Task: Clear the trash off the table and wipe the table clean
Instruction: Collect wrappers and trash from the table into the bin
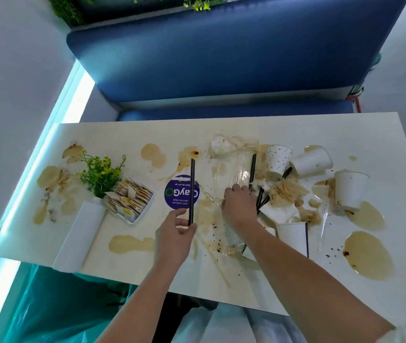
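1. Trash [279, 212] lies mostly in a heap on the right half of the counter [296, 127], with both hands at its left edge. The left hand [173, 235] pinches the lower end of a black straw [192, 189] between thumb and fingertips. The straw stands up across a purple sticker [181, 192].
2. The right hand [237, 206] is knuckles-up, fingers curled down onto crumpled clear plastic [231, 167], just beside more black straws [261, 198]. Whether it has hold of anything I cannot tell.
3. Just past that hand lie soaked napkins [288, 191], a dotted paper cup [277, 159] and white paper cups [312, 162], some of them tipped over.
4. Brown spills [367, 256] spread along the whole counter, with large pools at the right end, smaller patches and specks in the middle, and smears at the left.
5. At the left end stand a plant [100, 173] in a white vase [80, 233] and a tray of sachets [130, 200]. These look like fixtures rather than rubbish and will likely need wiping around.
6. A green bag [48, 305] hangs below the near edge on the left and is probably where the rubbish goes. What it holds is hidden.
7. Judged from this, the job is at an early stage. One straw is in hand, but the heap is almost whole. No cloth is in view and every spill is unwiped, so clearing is mostly left and wiping is not yet begun.
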The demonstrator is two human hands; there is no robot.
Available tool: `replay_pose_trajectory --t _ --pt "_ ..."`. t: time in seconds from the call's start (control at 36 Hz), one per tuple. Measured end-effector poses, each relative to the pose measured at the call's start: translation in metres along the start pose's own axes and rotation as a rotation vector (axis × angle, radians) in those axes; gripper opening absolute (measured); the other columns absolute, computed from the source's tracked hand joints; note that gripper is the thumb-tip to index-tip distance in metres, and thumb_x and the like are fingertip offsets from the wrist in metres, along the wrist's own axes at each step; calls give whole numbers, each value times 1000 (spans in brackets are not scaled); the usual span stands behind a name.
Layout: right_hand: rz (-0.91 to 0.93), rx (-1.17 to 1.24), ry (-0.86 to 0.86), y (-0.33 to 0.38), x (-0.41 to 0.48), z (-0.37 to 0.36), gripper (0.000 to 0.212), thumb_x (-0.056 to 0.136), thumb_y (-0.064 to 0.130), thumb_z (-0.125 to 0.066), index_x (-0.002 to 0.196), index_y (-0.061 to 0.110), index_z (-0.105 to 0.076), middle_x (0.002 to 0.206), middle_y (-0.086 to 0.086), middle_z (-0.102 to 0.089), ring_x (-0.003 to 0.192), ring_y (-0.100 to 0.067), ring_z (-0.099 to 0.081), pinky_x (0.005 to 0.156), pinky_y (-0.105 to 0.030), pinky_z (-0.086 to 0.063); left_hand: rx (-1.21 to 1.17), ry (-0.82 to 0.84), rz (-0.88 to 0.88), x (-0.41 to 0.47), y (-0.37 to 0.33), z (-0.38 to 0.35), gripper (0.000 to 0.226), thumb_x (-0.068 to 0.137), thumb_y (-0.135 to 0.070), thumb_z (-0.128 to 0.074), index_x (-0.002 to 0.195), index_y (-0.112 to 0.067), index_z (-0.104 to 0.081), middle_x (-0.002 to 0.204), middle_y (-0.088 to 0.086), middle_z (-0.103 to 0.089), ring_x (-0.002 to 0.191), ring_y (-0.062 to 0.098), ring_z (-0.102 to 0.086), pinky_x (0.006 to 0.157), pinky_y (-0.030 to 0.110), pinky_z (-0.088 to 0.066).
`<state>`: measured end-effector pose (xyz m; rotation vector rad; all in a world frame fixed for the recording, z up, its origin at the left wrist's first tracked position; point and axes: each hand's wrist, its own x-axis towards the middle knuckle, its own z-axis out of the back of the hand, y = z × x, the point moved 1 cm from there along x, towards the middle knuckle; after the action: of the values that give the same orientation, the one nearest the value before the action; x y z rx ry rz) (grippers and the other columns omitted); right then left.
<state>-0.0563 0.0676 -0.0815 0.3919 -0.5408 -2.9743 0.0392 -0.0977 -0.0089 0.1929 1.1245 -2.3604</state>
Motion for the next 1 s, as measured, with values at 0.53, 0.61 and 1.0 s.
replay_pose_trajectory --t 0.53,0.61,1.0 --pt "23 655 -118 33 -4 10 33 96 -5 -50 122 10 -61 121 -1 -53 97 -20 -58 84 -34 -52 -46 -16 83 11 -3 2 31 94 -21 -73 124 -27 -66 95 -12 -72 79 5 -71 66 20 -49" --pt "12 710 -116 38 -8 11 34 96 -4 -52 126 10 -61 128 2 -51 97 -14 -59 85 -23 -49 -51 -22 96 12 -2 4 28 95 -22 -73 122 -28 -66 96 -13 -72 80 5 -71 63 19 -47" --pt "39 869 -151 70 -33 21 35 97 0 -56 126 18 -66 122 11 -57 65 -3 -57 68 -6 -41 -130 -46 159 7 15 34 27 95 -21 -73 119 -31 -65 96 -14 -71 82 11 -72 64 25 -49"
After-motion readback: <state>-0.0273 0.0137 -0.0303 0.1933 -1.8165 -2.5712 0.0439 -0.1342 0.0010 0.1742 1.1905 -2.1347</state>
